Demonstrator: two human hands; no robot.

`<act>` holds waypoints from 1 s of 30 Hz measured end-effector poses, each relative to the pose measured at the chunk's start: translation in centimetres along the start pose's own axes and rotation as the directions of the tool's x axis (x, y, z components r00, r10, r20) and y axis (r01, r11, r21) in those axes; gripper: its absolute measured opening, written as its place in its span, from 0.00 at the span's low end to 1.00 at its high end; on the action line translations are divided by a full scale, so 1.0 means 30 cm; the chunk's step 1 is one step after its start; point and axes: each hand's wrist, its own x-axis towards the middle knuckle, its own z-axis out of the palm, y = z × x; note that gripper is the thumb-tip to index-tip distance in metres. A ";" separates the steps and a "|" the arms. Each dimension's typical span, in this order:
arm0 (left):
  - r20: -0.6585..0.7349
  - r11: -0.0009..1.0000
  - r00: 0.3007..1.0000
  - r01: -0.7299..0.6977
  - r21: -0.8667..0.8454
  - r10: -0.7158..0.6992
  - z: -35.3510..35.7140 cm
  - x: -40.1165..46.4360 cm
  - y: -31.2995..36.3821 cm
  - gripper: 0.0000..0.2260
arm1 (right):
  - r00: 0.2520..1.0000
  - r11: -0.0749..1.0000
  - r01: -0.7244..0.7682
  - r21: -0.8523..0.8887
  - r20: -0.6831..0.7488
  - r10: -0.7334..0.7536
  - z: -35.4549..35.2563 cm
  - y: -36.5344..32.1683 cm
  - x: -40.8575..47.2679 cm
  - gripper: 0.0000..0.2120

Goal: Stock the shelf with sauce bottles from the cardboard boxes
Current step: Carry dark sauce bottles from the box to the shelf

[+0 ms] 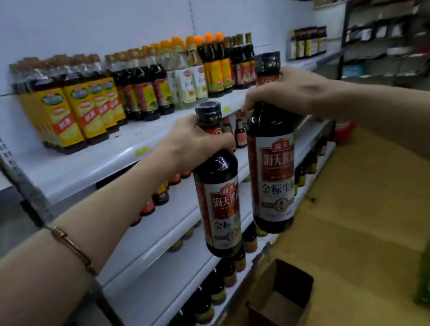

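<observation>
**Two sauce bottles held up at the top shelf**

Nearest the lens: bare left forearm with a copper-coloured bracelet point(72, 249) round the wrist, reaching up and forward. Left hand point(192, 144) curled tight round the neck of a dark sauce bottle point(218, 187), bottle hanging upright in the air in front of the shelf edges, black cap up, red-and-white label facing the camera. Right hand point(285, 92) gripping the neck of a second sauce bottle point(273, 160) from above, fingers wrapped round it, held a little higher and just beside the first, not clearly touching. Both bottles off any surface, level with the front lip of the top shelf point(92, 163).

On that white shelf, rows of stocked bottles point(142, 87): yellow-labelled packs at left, dark sauces in the middle, pale and orange-capped ones further right, a bare strip of shelf in front. Lower shelves point(170, 288) below, lined with more dark bottles. Down on the yellow floor point(369, 224), an open cardboard box point(281, 308) near the shelf base, bottle tops showing just beside it. Blurred shelving point(389, 36) well apart at far right.
</observation>
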 end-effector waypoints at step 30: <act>0.310 0.953 0.902 -0.296 -0.065 0.301 0.810 1.286 0.305 0.17 | 0.921 0.965 -0.177 -0.195 -0.379 0.092 -0.753 0.850 0.593 0.13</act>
